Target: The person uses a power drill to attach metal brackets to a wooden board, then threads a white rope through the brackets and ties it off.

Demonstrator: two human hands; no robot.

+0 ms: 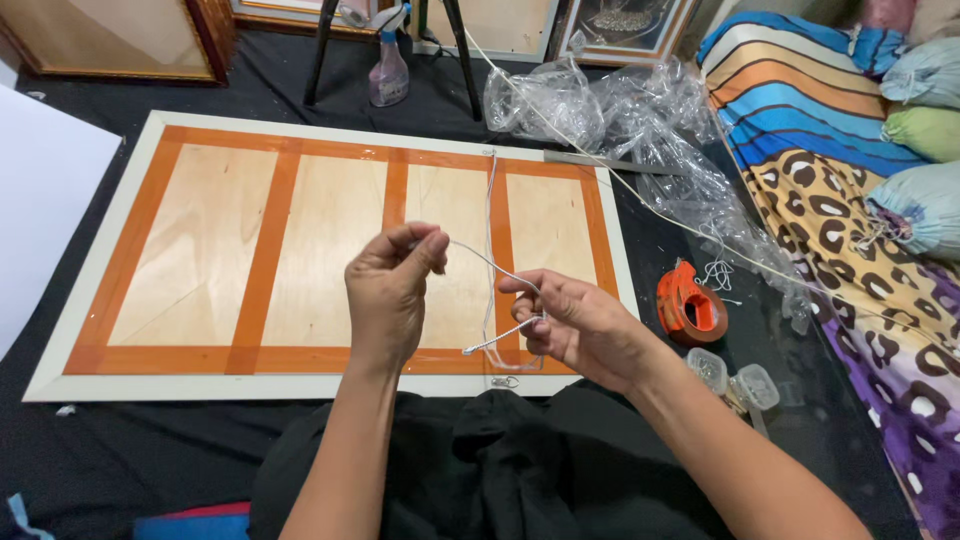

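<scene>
**Cord Held Over a Frame Back**

Black cloth covered the floor (pixel 120 460) under a framed panel (pixel 330 250) lying face down. Above it, the left hand (pixel 392 290) pinched a thin white cord (pixel 492 265), while the right hand (pixel 575 325) gripped the cord's lower loop. An orange tape dispenser (pixel 690 305) sat nearby.

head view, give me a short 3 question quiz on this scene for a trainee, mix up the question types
1. True or false: both hands pinch the white cord above the frame back.
2. Which thing lies on the dark floor just right of the frame back?
A. a hammer
B. an orange tape dispenser
C. a pair of scissors
3. Fill in: the frame back's wooden panels are held down with strips of ______ tape.

Key
1. True: the left hand and the right hand each pinch it.
2. B
3. orange
</scene>
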